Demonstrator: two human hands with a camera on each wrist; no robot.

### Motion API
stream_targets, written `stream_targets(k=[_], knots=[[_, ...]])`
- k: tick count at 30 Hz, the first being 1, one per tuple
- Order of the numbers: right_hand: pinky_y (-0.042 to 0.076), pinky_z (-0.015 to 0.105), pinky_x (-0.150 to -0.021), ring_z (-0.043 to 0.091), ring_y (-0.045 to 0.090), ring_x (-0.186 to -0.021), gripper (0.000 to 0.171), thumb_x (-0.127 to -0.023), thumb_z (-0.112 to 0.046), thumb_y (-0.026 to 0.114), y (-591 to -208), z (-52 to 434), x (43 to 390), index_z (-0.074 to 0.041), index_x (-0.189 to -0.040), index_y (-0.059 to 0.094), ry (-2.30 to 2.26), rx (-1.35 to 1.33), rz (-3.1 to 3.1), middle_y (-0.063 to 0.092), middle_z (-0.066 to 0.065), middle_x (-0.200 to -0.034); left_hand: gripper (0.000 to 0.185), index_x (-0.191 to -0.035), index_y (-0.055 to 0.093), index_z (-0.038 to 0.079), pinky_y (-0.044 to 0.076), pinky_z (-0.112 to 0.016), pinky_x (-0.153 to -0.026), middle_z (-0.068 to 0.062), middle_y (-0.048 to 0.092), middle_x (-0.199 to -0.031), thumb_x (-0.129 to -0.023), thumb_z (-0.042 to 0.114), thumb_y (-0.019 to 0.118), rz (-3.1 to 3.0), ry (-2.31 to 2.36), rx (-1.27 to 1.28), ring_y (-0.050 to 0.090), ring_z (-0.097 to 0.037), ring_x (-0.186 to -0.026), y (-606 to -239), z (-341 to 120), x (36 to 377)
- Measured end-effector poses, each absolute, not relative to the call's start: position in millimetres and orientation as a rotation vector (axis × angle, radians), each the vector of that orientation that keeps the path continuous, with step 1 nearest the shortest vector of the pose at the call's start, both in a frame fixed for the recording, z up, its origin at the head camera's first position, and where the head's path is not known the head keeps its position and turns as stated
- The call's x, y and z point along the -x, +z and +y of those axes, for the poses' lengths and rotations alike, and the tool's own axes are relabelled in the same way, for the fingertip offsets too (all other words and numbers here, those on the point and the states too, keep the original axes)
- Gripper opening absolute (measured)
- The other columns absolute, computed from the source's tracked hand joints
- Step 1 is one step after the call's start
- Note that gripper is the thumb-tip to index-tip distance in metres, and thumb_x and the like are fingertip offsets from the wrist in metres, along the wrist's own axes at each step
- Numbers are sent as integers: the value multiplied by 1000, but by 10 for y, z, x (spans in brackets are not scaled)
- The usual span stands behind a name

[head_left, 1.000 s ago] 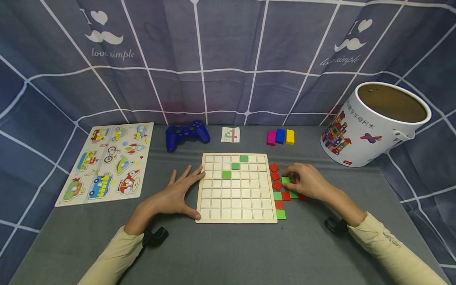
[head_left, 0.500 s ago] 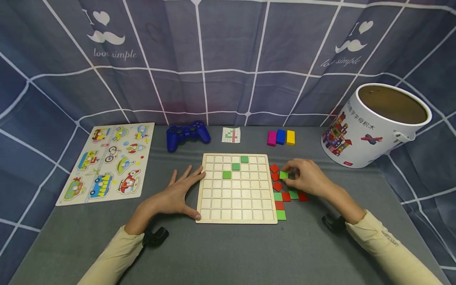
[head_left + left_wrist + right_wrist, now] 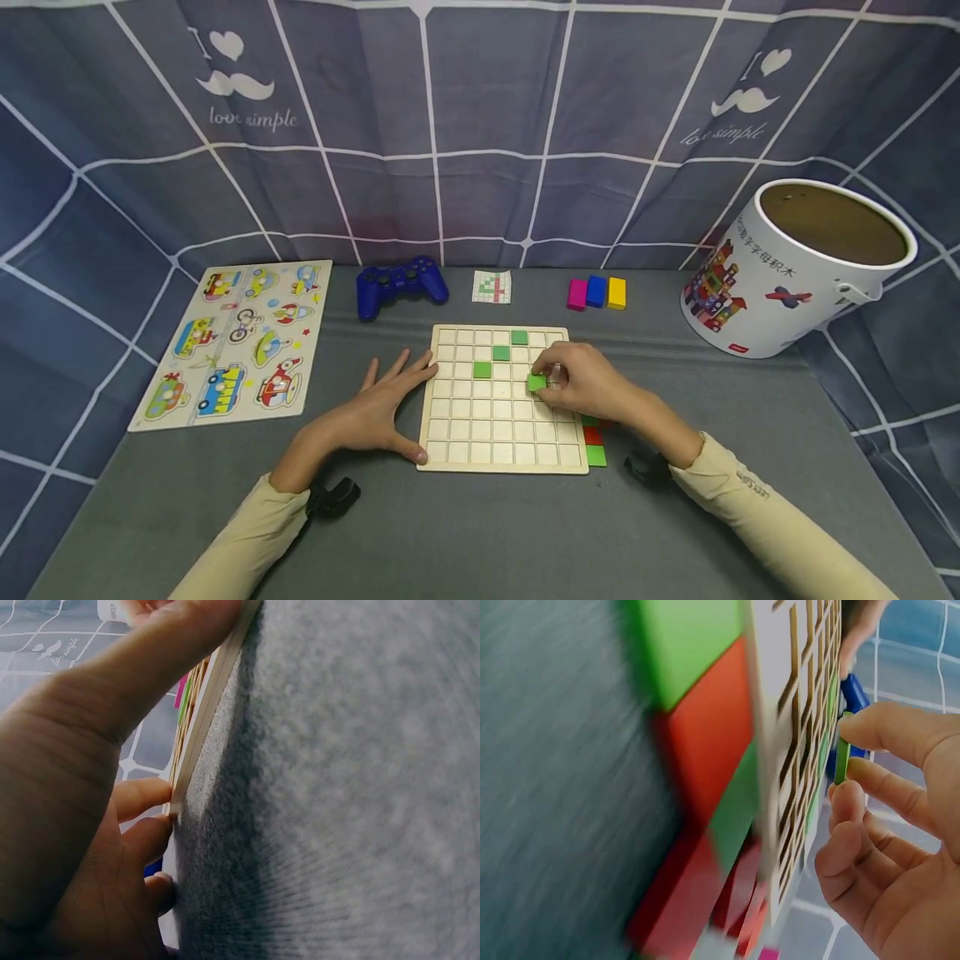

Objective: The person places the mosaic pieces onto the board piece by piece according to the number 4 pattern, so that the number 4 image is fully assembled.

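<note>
Green square tile [image 3: 536, 382], thin, flat, apparently painted wood, pinched by its edges between thumb and fingertips of the right hand [image 3: 581, 385]; held just above the right-centre cells of the wooden grid board [image 3: 450, 446], not yet seated as far as can be told. Right wrist view confirms the tile [image 3: 842, 759] edge-on between thumb and forefinger. Judged light and stiff, with smooth faces that could slip; edge grip looks like the sound hold, since it leaves the underside free to drop into a cell. Three green tiles already sit in a diagonal run in the board's upper cells, e.g. [image 3: 482, 369]. Left hand [image 3: 372, 409] lies flat on the grey tabletop [image 3: 480, 533], fingers straight, thumb and fingertips pressing the board's left edge, holding nothing. Loose red and green tiles [image 3: 596, 455] lie touching the board's right edge. Behind: pattern card [image 3: 492, 287], blue game controller [image 3: 401, 285], three coloured blocks [image 3: 596, 292], white bucket [image 3: 787, 271], vehicle puzzle [image 3: 240, 342].
</note>
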State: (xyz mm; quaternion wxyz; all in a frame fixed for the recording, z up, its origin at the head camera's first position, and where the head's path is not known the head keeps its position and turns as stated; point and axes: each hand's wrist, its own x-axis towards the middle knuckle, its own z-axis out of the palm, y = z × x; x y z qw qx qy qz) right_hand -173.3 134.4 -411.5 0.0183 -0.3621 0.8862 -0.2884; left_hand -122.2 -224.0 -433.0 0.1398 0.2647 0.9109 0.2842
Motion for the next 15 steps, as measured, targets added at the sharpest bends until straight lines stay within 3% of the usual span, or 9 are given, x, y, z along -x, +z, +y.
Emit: stream_targets(k=[15], knots=[[47,29,-71,9,55,-75,15,-81,-20,81,-4170,743,1717,-16,-94,74,-831,1313,2683,64,-8,-86,129,-161,24,19,-13,-66,-111,-1,7,-168,-59,63,89,2635,814,-760,-4,-34,-152,-4340,-2245,1223]])
